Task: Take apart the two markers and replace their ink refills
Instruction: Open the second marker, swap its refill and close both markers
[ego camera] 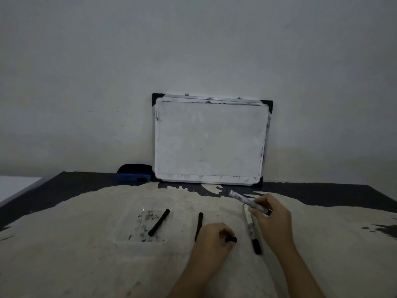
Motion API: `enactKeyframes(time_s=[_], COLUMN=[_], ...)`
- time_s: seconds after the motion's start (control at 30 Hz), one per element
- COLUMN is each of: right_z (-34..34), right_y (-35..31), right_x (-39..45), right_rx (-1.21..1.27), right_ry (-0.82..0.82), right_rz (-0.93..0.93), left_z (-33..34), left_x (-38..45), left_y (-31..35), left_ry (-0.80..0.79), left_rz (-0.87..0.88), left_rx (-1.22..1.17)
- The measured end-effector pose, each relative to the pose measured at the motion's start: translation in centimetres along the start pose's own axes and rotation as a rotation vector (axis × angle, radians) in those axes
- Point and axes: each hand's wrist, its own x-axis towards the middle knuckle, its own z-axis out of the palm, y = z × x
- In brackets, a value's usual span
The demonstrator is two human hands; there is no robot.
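My right hand [271, 220] grips a white marker barrel [240, 197], tilted with its far end raised toward the whiteboard. A small black piece [231, 239], a cap or end plug, is pinched in my left hand [211, 237] low over the table. The second marker [251, 230], white with a black cap, lies flat between my hands. One black ink refill [159, 222] rests on a stained clear sheet [142, 225]. Another black refill [199, 223] lies just left of my left hand, its near end hidden by it.
A small whiteboard [211, 139] leans against the wall at the back of the worn table [86, 254]. A blue and black eraser [134, 173] sits beside its left edge. The table's left edge runs diagonally at far left.
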Motion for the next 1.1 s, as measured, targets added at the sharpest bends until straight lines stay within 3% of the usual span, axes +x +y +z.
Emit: enactKeyframes(time_s=[0.1, 0.2, 0.27, 0.47, 0.53, 0.7, 0.87, 1.03, 1.1], right_z=[0.2, -0.3, -1.1, -2.6, -1.8, 2.1, 0.4, 2.2, 2.0], right_y=[0.1, -1.1, -2.5, -7.6, -7.7, -3.6, -6.2, -1.9, -2.2], right_x=[-0.2, 0.1, 0.8, 1.7, 1.2, -0.7, 0.7, -0.8, -0.2], right_rx=[-0.152, -0.282, -0.291, -0.312, -0.283, -0.513, -0.379, -0.546, -0.517], right_ry=[0.011, 0.082, 0.141, 0.432, 0.519, 0.238, 0.508, 0.291, 0.343], right_rz=[-0.028, -0.072, -0.167, -0.554, -0.603, -0.731, -0.663, -0.687, -0.677], left_z=[0.3, 0.1, -0.5, -1.5, -1.5, -1.6, -1.7, -1.0, -1.1], left_x=[0.0, 0.0, 0.4, 1.0, 1.1, 0.9, 1.2, 1.0, 1.0], left_y=[0.0, 0.6, 1.2, 1.6, 1.8, 2.0, 1.5, 1.2, 1.1], left_ry=[0.034, 0.175, 0.247, 0.15, 0.156, 0.222, 0.2, 0.143, 0.125], left_rz=[0.002, -0.036, -0.11, -0.403, -0.454, -0.494, -0.492, -0.521, -0.523], left_rx=[0.039, -0.103, -0.311, -1.193, -1.345, -1.393, -1.402, -1.32, -1.315])
